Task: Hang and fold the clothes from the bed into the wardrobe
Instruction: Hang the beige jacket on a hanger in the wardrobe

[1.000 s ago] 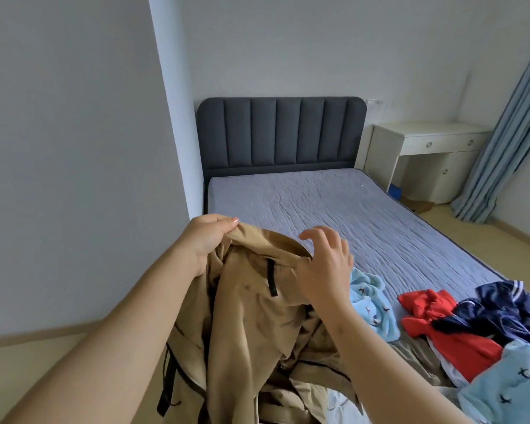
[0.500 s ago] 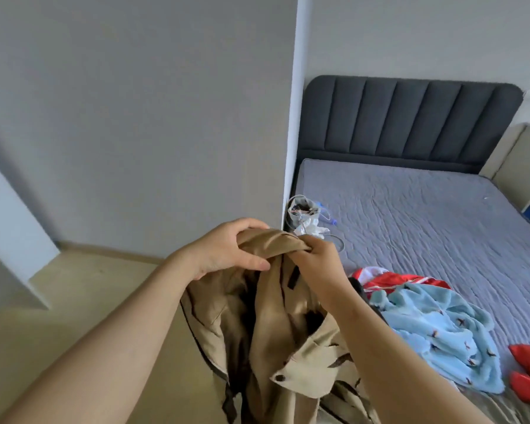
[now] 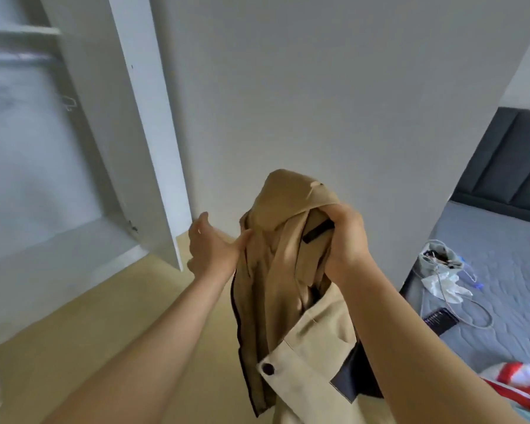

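Observation:
A tan coat (image 3: 283, 270) with a black loop at the collar and a dark button hangs in front of me, above the floor. My right hand (image 3: 346, 243) grips the bunched collar from the right. My left hand (image 3: 213, 244) is off the coat on its left side, fingers straight and spread, its thumb just touching the fabric's edge. The open white wardrobe (image 3: 43, 179) stands at the left, with a hanging rail (image 3: 16, 58) near its top and its door (image 3: 144, 133) swung out toward me. The bed (image 3: 502, 270) lies at the right.
A grey wall panel (image 3: 318, 102) fills the middle behind the coat. On the bed lie a small pouch with cables (image 3: 441, 261), a dark flat device (image 3: 441, 321) and a red-and-white garment (image 3: 520, 384). Bare wooden floor (image 3: 120, 316) lies between me and the wardrobe.
My view has swung left from the bed to the wardrobe. My left hand has let go of the collar and opened beside the coat; the right hand now carries it alone, lifted higher.

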The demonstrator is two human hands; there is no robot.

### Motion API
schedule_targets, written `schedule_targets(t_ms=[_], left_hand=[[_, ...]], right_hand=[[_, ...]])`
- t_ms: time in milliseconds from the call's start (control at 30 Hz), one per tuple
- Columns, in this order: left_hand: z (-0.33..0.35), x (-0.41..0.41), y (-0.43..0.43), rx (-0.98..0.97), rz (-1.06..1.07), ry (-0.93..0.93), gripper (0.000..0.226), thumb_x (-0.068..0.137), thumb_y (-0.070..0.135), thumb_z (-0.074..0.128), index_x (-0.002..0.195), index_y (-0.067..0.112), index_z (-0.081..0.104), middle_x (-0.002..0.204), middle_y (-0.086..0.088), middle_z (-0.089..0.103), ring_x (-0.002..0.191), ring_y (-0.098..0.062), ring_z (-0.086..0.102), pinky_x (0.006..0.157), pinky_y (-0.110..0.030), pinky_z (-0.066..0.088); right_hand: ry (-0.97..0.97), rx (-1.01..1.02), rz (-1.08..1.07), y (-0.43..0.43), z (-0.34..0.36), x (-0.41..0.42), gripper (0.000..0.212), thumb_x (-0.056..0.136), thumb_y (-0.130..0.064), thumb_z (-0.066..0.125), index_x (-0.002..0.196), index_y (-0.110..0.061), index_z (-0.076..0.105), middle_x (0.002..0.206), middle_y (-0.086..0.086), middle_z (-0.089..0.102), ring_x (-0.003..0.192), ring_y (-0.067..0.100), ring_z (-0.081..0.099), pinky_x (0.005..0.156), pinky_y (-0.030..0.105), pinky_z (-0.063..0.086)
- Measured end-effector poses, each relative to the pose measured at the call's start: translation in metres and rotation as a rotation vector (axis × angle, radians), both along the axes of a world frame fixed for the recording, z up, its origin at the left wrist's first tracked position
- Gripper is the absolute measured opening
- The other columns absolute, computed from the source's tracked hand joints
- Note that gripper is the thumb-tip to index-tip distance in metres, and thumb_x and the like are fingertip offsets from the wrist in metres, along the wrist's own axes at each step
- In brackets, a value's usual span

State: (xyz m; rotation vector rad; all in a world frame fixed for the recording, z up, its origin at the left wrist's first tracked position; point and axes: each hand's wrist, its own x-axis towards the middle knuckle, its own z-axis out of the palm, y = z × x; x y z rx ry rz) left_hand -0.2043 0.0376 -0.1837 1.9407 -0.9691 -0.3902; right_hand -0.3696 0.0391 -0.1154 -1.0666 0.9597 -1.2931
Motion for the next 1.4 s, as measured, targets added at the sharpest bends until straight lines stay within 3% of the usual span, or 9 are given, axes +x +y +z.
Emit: schedule_targets(t_ms=[133, 267, 400, 700, 800, 900, 1067, 1233, 1400], left_hand=[[-0.010, 0.047, 0.017, 0.060, -0.341, 0.553, 0.085, 0.080, 0.062, 0.051, 0.148, 0.027, 0.013, 0.151, 0.002, 0.028, 0.134, -0.021, 0.035, 0.108, -0.037, 0.034], [-0.011, 0.088, 0.038, 0.136, -0.624, 0.432, 0.058, 0.087, 0.046, 0.055, 0.138, 0.031, 0.031, 0.122, 0.016, 0.049, 0.111, -0.006, 0.051, 0.090, -0.019, 0.045], [0.003, 0.141, 0.045, 0.049, -0.332, 0.560, 0.033, 0.088, 0.034, 0.061, 0.114, 0.015, 0.062, 0.096, -0.001, 0.070, 0.091, -0.019, 0.066, 0.084, -0.031, 0.052], [0.047, 0.218, 0.053, -0.289, 0.085, 1.008, 0.024, 0.085, 0.020, 0.060, 0.102, 0.005, 0.068, 0.098, -0.015, 0.067, 0.096, -0.028, 0.061, 0.099, -0.038, 0.043], [0.063, 0.230, 0.044, -0.479, 0.132, 1.065, 0.029, 0.095, 0.017, 0.045, 0.116, 0.005, 0.060, 0.090, -0.009, 0.061, 0.100, -0.024, 0.055, 0.107, -0.035, 0.036], [0.081, 0.240, 0.030, -0.698, 0.182, 1.105, 0.038, 0.102, 0.013, 0.028, 0.133, -0.001, 0.044, 0.083, -0.002, 0.052, 0.093, -0.017, 0.051, 0.108, -0.029, 0.029], [0.092, 0.282, 0.007, -0.879, 0.286, 1.088, 0.028, 0.097, 0.016, 0.037, 0.084, 0.012, 0.062, 0.074, -0.004, 0.066, 0.073, -0.015, 0.061, 0.075, -0.029, 0.048], [0.107, 0.313, -0.034, -0.918, 0.502, 0.975, 0.036, 0.096, 0.015, 0.037, 0.128, 0.006, 0.051, 0.099, -0.006, 0.061, 0.074, -0.018, 0.057, 0.082, -0.033, 0.041], [0.097, 0.356, -0.052, -0.795, 0.678, 0.849, 0.042, 0.102, 0.007, 0.023, 0.141, -0.006, 0.028, 0.148, -0.019, 0.033, 0.137, -0.030, 0.032, 0.106, -0.031, 0.029]], right_hand=[[-0.151, 0.044, 0.068, -0.002, 0.013, 0.063, 0.024, 0.088, -0.014, 0.049, 0.070, -0.012, 0.066, 0.070, 0.005, 0.068, 0.072, 0.021, 0.064, 0.067, 0.033, 0.054], [-0.203, 0.042, 0.178, 0.000, 0.016, 0.116, 0.028, 0.091, -0.018, 0.047, 0.073, -0.017, 0.069, 0.069, 0.001, 0.071, 0.077, 0.020, 0.066, 0.073, 0.034, 0.053], [-0.192, 0.026, 0.231, -0.003, 0.013, 0.158, 0.029, 0.091, -0.018, 0.046, 0.073, -0.017, 0.069, 0.067, -0.001, 0.070, 0.076, 0.018, 0.066, 0.074, 0.033, 0.054], [0.053, -0.016, 0.209, -0.032, -0.013, 0.229, 0.021, 0.092, -0.018, 0.053, 0.075, -0.015, 0.066, 0.083, 0.011, 0.069, 0.083, 0.023, 0.064, 0.078, 0.036, 0.053], [0.146, -0.038, 0.290, -0.049, -0.027, 0.255, 0.020, 0.093, -0.018, 0.053, 0.085, -0.002, 0.063, 0.089, 0.023, 0.065, 0.080, 0.023, 0.060, 0.073, 0.034, 0.051], [0.224, -0.045, 0.392, -0.068, -0.040, 0.290, 0.019, 0.092, -0.021, 0.055, 0.081, -0.007, 0.063, 0.076, 0.007, 0.061, 0.074, 0.020, 0.057, 0.070, 0.033, 0.048], [0.267, -0.096, 0.568, -0.106, -0.041, 0.349, 0.021, 0.093, -0.014, 0.050, 0.097, 0.005, 0.059, 0.091, 0.025, 0.058, 0.077, 0.031, 0.053, 0.060, 0.017, 0.045], [0.250, -0.181, 0.659, -0.155, -0.024, 0.402, 0.019, 0.096, -0.018, 0.047, 0.085, -0.010, 0.062, 0.081, 0.009, 0.061, 0.071, 0.014, 0.055, 0.056, 0.008, 0.043], [0.226, -0.138, 0.751, -0.182, -0.029, 0.467, 0.017, 0.097, -0.021, 0.047, 0.096, -0.014, 0.062, 0.087, 0.000, 0.063, 0.081, 0.014, 0.058, 0.069, 0.020, 0.045]])
